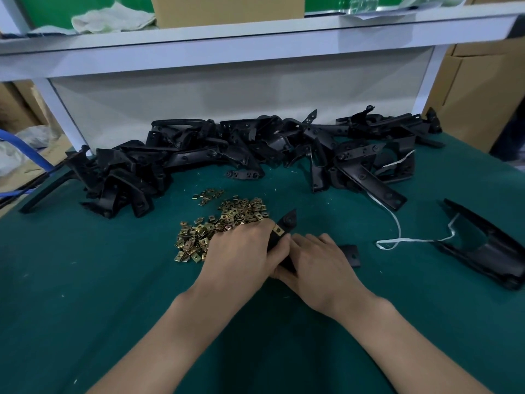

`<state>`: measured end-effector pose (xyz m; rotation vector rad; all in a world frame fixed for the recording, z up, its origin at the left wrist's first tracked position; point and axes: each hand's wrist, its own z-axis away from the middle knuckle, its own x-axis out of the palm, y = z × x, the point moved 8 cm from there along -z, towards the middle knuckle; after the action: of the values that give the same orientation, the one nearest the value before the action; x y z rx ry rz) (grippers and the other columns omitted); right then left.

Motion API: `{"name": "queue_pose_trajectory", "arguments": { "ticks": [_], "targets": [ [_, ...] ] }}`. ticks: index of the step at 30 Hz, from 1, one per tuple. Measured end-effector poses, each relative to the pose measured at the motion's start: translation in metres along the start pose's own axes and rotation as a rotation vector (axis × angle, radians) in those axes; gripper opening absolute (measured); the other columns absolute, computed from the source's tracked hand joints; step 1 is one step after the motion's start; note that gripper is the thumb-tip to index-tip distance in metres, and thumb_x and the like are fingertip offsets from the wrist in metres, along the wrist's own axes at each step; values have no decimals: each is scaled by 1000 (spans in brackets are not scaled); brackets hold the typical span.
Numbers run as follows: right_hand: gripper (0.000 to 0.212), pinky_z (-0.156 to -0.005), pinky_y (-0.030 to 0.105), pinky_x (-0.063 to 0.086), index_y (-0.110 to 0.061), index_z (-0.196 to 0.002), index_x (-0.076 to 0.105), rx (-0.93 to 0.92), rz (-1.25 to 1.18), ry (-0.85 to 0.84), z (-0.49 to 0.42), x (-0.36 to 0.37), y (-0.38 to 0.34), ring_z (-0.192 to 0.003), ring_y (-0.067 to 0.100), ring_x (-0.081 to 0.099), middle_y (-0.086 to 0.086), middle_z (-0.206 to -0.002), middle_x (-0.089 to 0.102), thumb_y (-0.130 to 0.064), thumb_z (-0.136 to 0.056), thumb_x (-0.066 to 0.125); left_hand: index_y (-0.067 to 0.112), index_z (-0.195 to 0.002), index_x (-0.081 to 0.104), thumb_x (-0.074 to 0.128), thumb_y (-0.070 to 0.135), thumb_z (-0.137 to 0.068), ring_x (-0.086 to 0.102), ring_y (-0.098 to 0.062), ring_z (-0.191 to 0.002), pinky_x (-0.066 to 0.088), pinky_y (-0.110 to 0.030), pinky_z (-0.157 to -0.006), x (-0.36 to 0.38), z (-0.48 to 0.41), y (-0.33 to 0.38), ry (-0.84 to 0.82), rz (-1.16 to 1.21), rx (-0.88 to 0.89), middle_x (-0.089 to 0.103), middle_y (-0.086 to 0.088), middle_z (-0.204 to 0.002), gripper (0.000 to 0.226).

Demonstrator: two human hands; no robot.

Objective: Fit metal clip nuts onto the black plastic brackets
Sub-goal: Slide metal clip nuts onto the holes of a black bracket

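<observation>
The green mat (113, 280) covers the whole bench, flecked with small pale shavings. Take the pile of clip nuts (221, 223) as your marker: brass-coloured, loose, spread out on the mat.

Your left hand (244, 251) lies over the near right edge of that pile, its fingers curled round the black bracket (288, 221). Your right hand (321, 268), just right of the pile, grips the same bracket from the other side, and the two hands touch. The bracket's tip stands up tilted at the pile's right edge, with one clip nut (277, 230) seated on it just above your fingers. A flat black end with a hole (350, 255) shows past your right hand; whether it belongs to the same bracket cannot be told.

Behind the pile a long heap of brackets (255, 149) runs across the mat, tangled. Right of the pile a white string (412, 239) loops over the mat to a large black part (488, 251) lying well apart.

Beyond the pile and above the heap, a white shelf (255, 41) spans the bench, carrying a cardboard box (227, 9) and a pale cloth (113, 18). More cartons (483, 95) stand far right of the pile, and a blue tube (34, 150) shows far left of it.
</observation>
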<state>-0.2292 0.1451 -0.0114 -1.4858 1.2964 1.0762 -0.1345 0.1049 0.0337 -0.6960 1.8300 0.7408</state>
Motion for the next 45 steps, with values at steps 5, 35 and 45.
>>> {"name": "queue_pose_trajectory", "arguments": {
  "ticks": [5, 35, 45],
  "targets": [
    [84, -83, 34, 32, -30, -117, 51, 79, -14, -29, -2, 4, 11, -94, 18, 56, -9, -99, 61, -86, -80, 1, 27, -79, 57, 15, 78, -89, 59, -11, -72, 42, -33, -63, 0, -4, -26, -182, 284, -77, 61, 8, -72, 67],
    [76, -83, 32, 34, -30, -109, 53, 129, -46, -14, -1, 3, 28, -90, 15, 56, -12, -91, 58, -87, -83, 10, 17, -86, 60, 47, 33, -97, 59, -22, -61, 45, -34, -49, 17, 4, -75, 156, -6, 59, 60, 8, -78, 23],
    [79, -84, 31, 35, -32, -114, 53, 127, -39, -10, 0, 3, 28, -89, 13, 55, -16, -85, 49, -87, -82, 7, 20, -64, 40, 43, 43, -101, 41, -13, -46, 33, -36, -47, 7, 7, -130, 371, 532, -434, 45, 3, -48, 44]
  ]
}}
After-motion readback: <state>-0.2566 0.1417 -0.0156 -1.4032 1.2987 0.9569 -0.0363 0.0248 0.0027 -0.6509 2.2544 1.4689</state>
